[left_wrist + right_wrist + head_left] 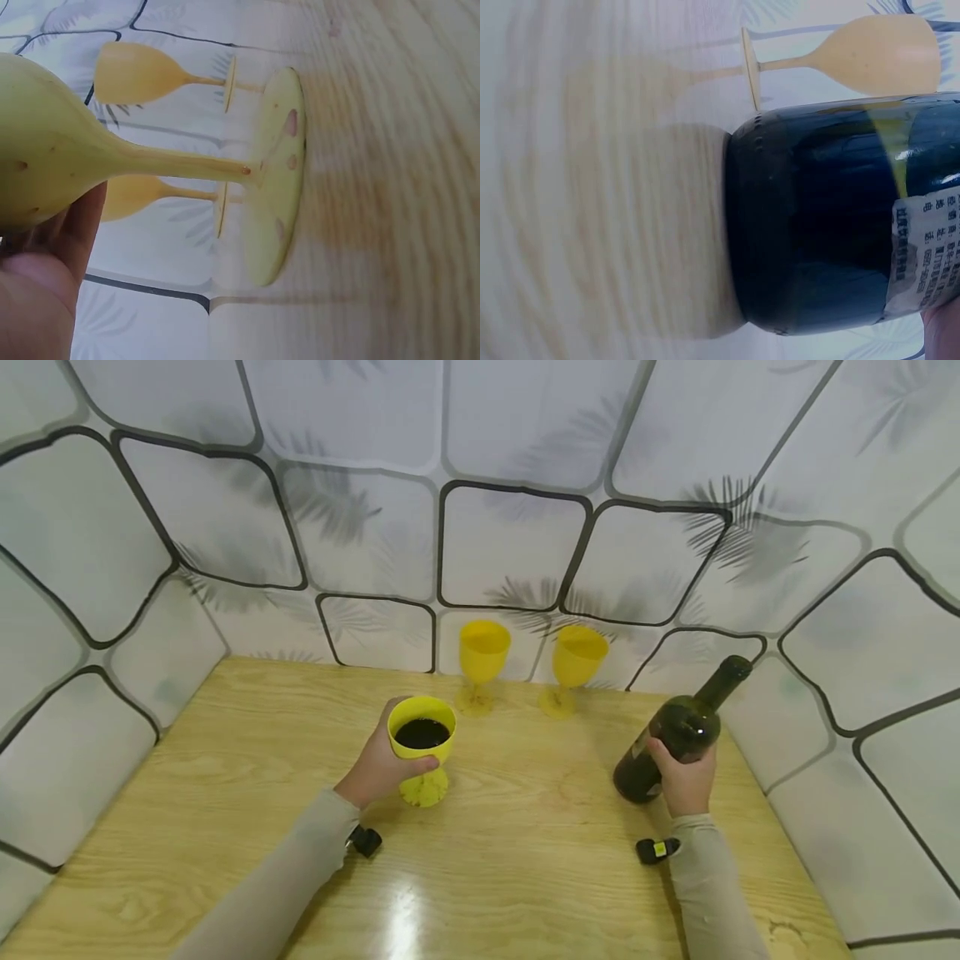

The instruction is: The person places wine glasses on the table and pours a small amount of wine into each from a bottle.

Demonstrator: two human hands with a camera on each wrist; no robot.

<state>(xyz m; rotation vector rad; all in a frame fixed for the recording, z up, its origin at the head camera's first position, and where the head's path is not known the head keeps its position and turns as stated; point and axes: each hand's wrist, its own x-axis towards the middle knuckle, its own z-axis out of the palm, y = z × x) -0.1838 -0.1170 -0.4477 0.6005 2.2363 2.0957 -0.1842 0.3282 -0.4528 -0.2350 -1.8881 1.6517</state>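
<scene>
A yellow goblet point(424, 787) with dark liquid inside is gripped round its bowl by my left hand point(382, 770). In the left wrist view its stem and speckled round foot point(277, 180) show close over the wooden table. My right hand point(686, 781) grips a dark green wine bottle point(678, 727) round its body; the bottle leans in the head view, its neck toward the upper right. A torn white label point(926, 247) with printing shows on the bottle in the right wrist view. No stopper shows at its mouth.
Two more yellow goblets, a left one point(483, 653) and a right one point(579, 658), stand upright at the table's back edge against the patterned wall point(513, 547). Side walls bound the wooden table point(525, 860) on the left and right.
</scene>
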